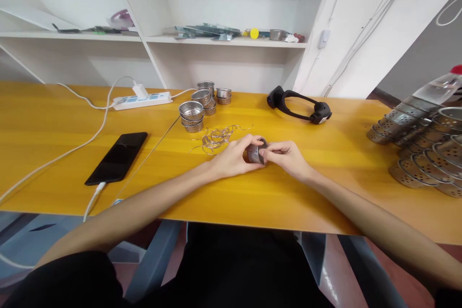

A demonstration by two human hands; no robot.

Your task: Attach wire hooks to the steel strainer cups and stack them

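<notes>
A small perforated metal cup [255, 153] lies on its side between both my hands, just above the yellow table [252, 197]. My left hand [234, 157] curls round its left side with closed fingers. From the right, my right hand [287, 155] pinches its rim. A heap of thin wire handles [218, 136] lies just behind my left hand. Stacked metal cups [200, 106] stand further back.
A black phone [117, 157] on a white cable lies at the left, and a white power strip [141, 100] sits behind it. A black headset [299, 105] rests at the back. Rows of nested metal cups [422, 149] and a plastic bottle [438, 89] fill the right edge. Shelves run behind.
</notes>
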